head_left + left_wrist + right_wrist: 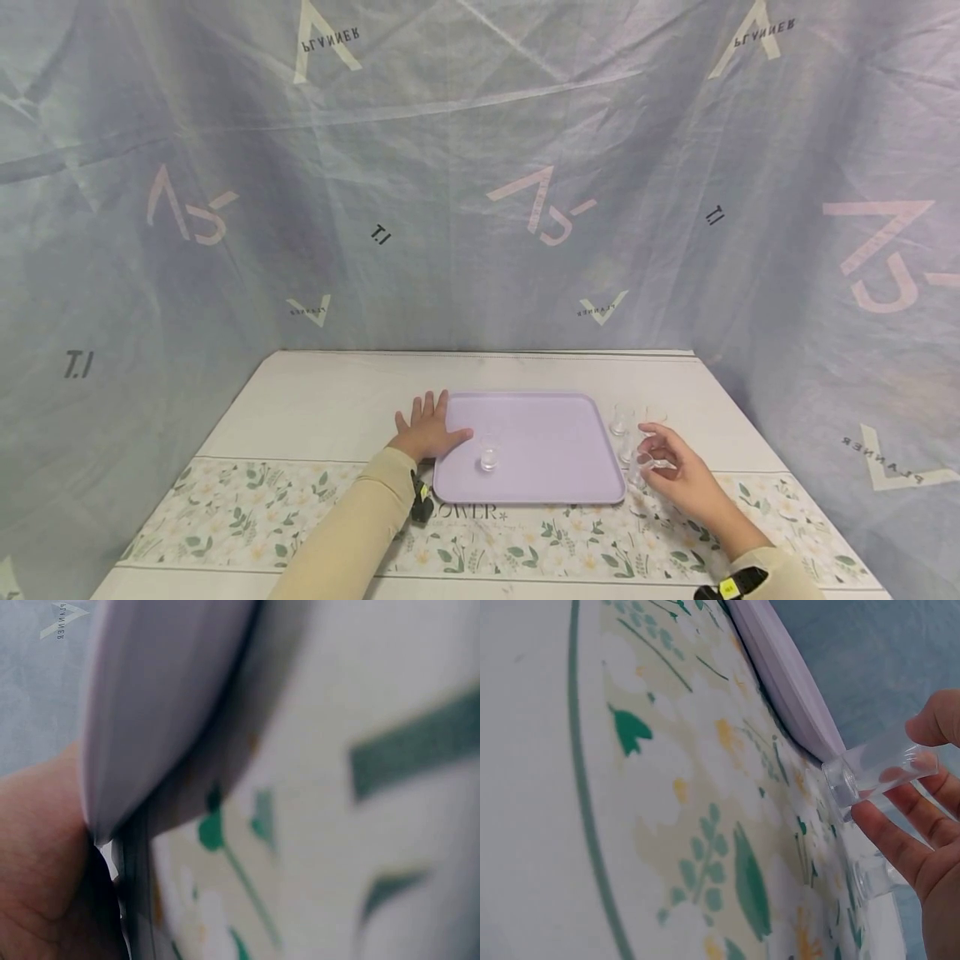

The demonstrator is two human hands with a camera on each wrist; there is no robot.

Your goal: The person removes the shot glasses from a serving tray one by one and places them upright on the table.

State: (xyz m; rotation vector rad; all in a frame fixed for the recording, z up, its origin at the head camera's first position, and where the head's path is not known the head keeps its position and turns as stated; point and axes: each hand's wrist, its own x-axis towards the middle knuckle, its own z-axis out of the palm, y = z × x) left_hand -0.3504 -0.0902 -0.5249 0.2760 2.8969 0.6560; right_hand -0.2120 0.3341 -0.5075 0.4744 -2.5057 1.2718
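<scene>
A lilac rectangular tray (532, 433) lies on the table. My left hand (426, 429) rests at its left edge with fingers spread, the thumb reaching over the rim. In the left wrist view, part of that hand (37, 840) shows beside the tray's side (161, 697). One small clear shot glass (489, 457) stands on the tray, left of its middle. Just off the right rim, my right hand (678, 471) holds another clear shot glass (881, 766) between thumb and fingers; in the right wrist view its thick base points toward the tray.
More clear glasses, including one near the tray's right rim (618, 421), stand between the tray and my right hand; their outlines are faint. A floral strip (525, 546) crosses the white table (337, 392). Grey-blue printed curtains (450, 250) enclose the back and sides.
</scene>
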